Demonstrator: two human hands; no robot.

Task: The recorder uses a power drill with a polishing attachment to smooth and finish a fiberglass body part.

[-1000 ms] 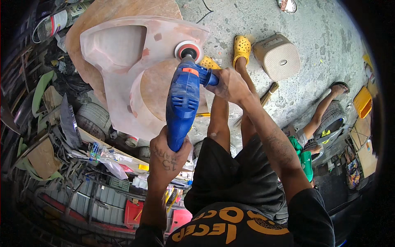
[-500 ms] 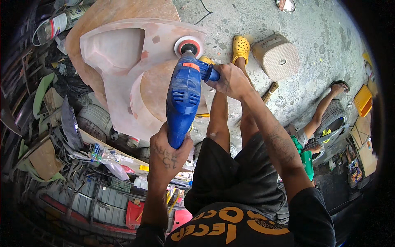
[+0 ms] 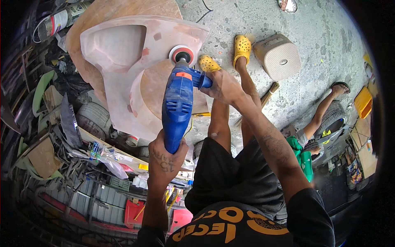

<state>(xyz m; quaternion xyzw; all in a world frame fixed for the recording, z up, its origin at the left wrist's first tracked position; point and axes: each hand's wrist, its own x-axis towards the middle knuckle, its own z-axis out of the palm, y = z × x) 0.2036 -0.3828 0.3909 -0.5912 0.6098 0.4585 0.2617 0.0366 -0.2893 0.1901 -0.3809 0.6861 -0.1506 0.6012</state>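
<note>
A blue power drill (image 3: 177,103) with an orange switch is in both my hands. My left hand (image 3: 166,154) wraps round its rear grip, and my right hand (image 3: 225,85) is closed on the side handle. At the drill's front, a round sanding disc (image 3: 181,54) with a red and white rim lies against the upper right part of a pale pinkish-white moulded panel (image 3: 119,88). Darker pink patches mark the panel, which has a deep recess at its upper left and a curved cutout. It rests on a brown board (image 3: 88,37).
A beige stool (image 3: 277,57) stands to the right of my yellow clogs (image 3: 242,46), with a brush (image 3: 269,92) below it. Tyres (image 3: 94,119) and scrap parts crowd the left. Another person in green (image 3: 305,158) sits at the right by more tyres.
The drill and its disc have shifted slightly left and down across the panel, both hands moving with them. More of the left yellow clog shows now.
</note>
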